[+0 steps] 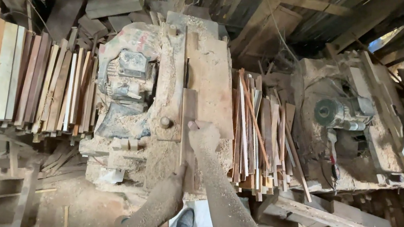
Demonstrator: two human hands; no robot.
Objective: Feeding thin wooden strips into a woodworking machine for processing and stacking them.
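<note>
The left hand (179,175) is mostly hidden: only its dust-coated back shows, at the near end of the strip (187,127), and whether its fingers are spread or closed cannot be told. The right hand (203,131) lies on top of the strip further along, fingers pressed together and flat on the wood; the fingertips merge with the sawdust and are hard to separate. Both forearms are coated in pale sawdust.

The strip is a narrow, thin length of pale wood. It lies lengthwise on the saw table (202,76), just beside the slot that runs along the table. The blade itself cannot be made out. The table top is a flat, worn board, tan and dusty, with sawdust heaped along its left edge.

To the left of the table sits a motor (128,73), grey metal, blocky, partly draped with a printed sack. Its lower part is buried in sawdust.

Left of the motor, a stack of planks (11,71) lies side by side, pale to reddish-brown; its left end is cut off by the frame edge. Right of the table lies a loose heap of offcuts (258,132), thin, splintery and crossing one another. Further right stands a second machine (343,116) with a round metal part, dust-caked, details unclear.

A dark shoe (184,223) shows below the arms.
</note>
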